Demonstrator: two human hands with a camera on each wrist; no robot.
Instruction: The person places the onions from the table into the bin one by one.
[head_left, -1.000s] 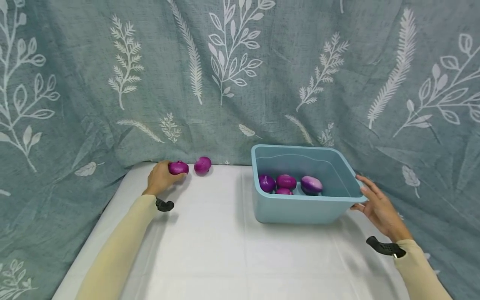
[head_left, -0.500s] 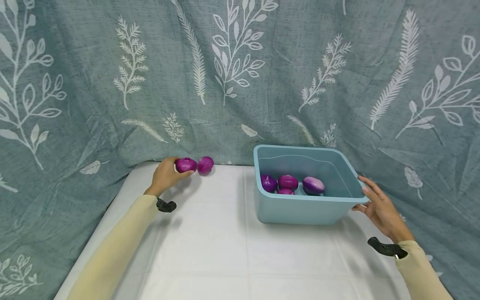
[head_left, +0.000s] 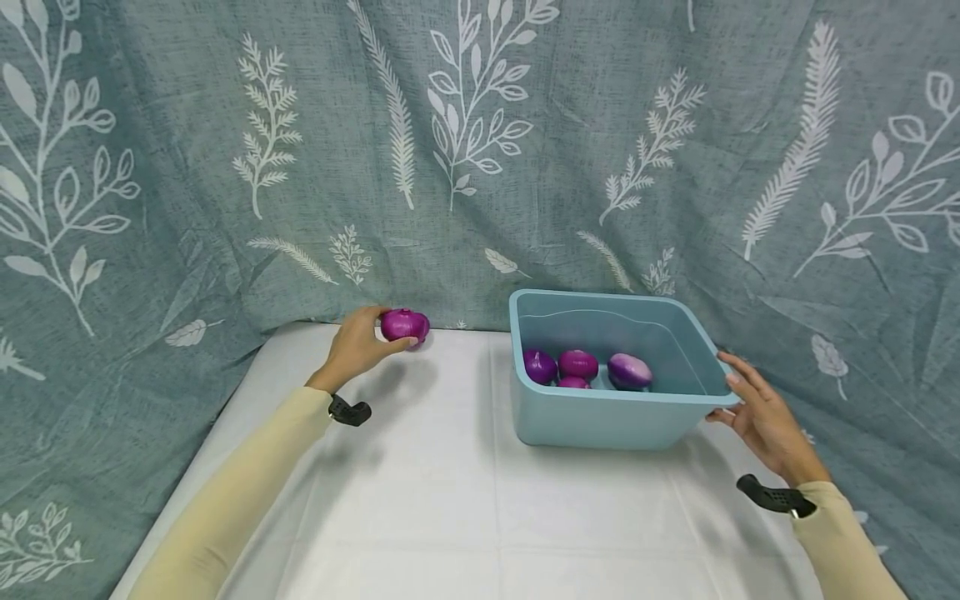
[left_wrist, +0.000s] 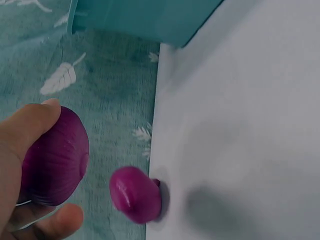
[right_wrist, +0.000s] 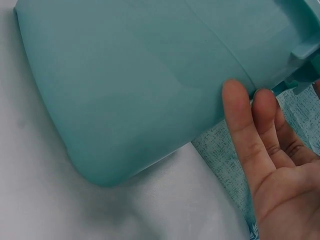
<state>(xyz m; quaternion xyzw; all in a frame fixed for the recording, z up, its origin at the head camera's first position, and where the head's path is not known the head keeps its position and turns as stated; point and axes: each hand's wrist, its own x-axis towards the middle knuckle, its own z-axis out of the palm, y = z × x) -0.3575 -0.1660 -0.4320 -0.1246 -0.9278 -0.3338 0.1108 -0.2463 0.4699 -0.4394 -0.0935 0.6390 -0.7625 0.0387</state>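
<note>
Between thumb and fingers my left hand [head_left: 360,346] holds a purple-red onion [left_wrist: 62,157] just above the back left of the table. Directly behind it in the head view, partly covered, is another purple-red onion [left_wrist: 135,195]; the left wrist view shows that one standing apart on the cloth. My right hand [head_left: 768,421] touches the right end of a blue-green plastic bin [head_left: 622,421], its fingers [right_wrist: 240,110] fairly straight against the wall near the rim. Inside the bin lie several onions, among them a purple-white one [head_left: 630,372] and a darker purple one [head_left: 539,366].
A white cloth [head_left: 420,500] covers the table. Grey-green curtain fabric [head_left: 540,208] with white leaf prints hangs right behind the table's back edge and down its sides. The bin's front wall stands between the near table area and the onions inside.
The left hand has lifted the onion slightly and carried it rightward, so it now overlaps the other loose onion in the head view. The right hand and bin have stayed put.
</note>
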